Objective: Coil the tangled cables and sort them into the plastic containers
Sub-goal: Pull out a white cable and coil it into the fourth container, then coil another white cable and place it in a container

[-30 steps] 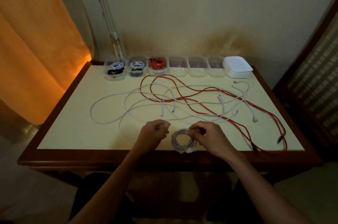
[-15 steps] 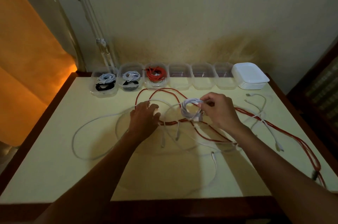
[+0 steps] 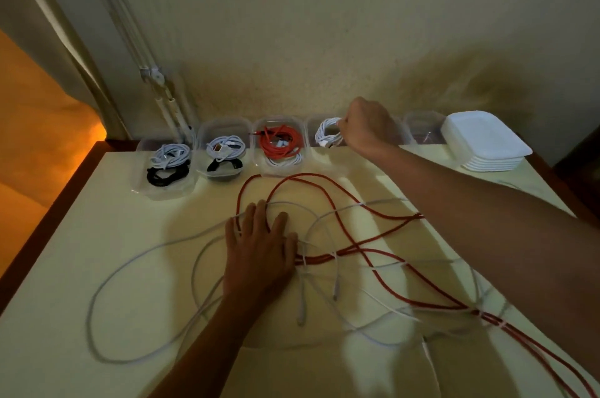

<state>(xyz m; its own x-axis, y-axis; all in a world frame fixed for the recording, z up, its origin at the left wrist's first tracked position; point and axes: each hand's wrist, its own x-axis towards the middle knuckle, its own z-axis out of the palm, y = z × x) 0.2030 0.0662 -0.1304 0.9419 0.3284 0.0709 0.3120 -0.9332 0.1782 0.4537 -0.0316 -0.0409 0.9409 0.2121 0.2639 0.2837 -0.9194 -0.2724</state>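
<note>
Right hand (image 3: 368, 129) fingers pinch a coiled white cable (image 3: 328, 133) over the fourth clear plastic container (image 3: 313, 150) at the bench's (image 3: 65, 267) far edge. Left hand (image 3: 259, 246) lies flat, fingers spread, on loose red and white cables (image 3: 341, 254).

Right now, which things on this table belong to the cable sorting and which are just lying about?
Part of the job:
coiled white cable in the right hand
clear plastic containers
loose red cable
loose white cables
left hand

Lying about:
stack of white lids
</note>
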